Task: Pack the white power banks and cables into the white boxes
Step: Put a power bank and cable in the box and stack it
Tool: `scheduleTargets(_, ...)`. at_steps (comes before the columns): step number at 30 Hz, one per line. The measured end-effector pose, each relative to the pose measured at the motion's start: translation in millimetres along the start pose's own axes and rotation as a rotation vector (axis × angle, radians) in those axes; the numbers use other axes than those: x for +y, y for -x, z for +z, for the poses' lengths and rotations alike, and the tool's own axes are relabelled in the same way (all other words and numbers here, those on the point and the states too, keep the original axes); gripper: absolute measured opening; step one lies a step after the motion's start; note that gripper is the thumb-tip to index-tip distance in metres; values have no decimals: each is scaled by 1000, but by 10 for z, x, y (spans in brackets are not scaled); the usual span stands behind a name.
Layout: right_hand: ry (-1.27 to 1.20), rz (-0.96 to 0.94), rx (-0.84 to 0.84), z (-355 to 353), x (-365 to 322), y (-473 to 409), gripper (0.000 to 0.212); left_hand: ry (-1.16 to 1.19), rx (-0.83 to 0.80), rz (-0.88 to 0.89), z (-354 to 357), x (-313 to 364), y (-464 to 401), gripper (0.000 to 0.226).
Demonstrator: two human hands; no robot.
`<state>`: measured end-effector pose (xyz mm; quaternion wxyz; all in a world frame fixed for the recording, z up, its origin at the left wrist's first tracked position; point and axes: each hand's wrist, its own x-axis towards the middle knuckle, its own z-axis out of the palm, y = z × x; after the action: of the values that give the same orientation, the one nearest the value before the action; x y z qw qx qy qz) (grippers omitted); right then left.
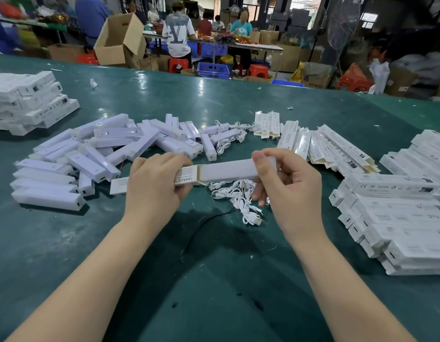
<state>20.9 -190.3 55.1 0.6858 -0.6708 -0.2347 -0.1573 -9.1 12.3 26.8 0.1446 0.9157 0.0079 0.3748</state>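
From my head camera, looking down over the green table, I hold one white box in my left hand. My fingers curl over its top and my thumb goes under it, so the box lies level, its open end toward my right. Its far end sticks out past the left side of my hand.

A white power bank sits partway inside that open end, with most of its length outside the box. My right hand pinches the power bank's outer end between thumb and forefinger; my other fingers on that hand are loosely curled below it and hold nothing that I can make out.

Just under the power bank, on the table, lies a tangle of white cables. More cables trail farther back.

To my left is a loose heap of power banks, lying crossed over one another. Beyond it, at the far left, stands a stack of boxes. On the right, flattened boxes lean in a row, and nearer me a pile of white boxes fills the right edge.

Past the table, people sit on red stools at another bench, among brown cartons and blue crates.
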Motion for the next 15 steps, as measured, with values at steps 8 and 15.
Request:
scheduleTargets(8,57,-3,27,19,19,22,15,-46,-15,49,-2,40,-5,17)
scheduleTargets(15,0,-9,-7,124,32,120,6,-42,40,64,-8,131,-11,22)
